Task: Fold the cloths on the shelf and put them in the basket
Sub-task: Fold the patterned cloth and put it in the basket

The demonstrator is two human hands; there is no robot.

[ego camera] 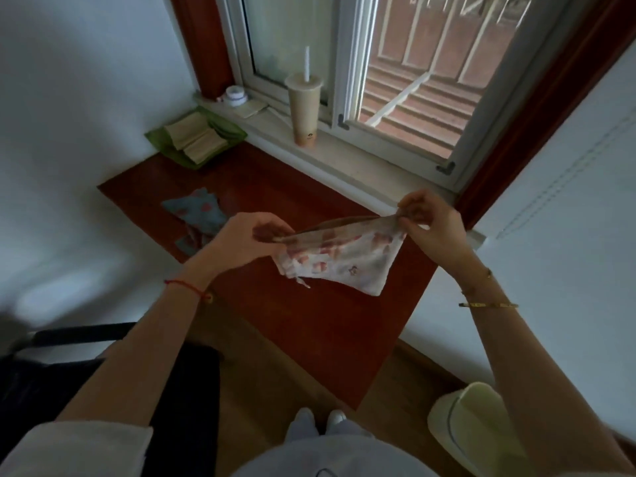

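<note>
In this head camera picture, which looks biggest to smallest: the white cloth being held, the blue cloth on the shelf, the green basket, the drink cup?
1. white cloth
2. green basket
3. blue cloth, close to the basket, so unsure
4. drink cup

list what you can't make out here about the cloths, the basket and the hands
Head view, the only one:
- White cloth: its fold count is unreadable; it hangs bunched between the left hand and right hand.
- Blue cloth: its near part is hidden behind the left hand and forearm.
- Green basket: the beige folded cloths cover its inside.
- Cup: logo too small.
</note>
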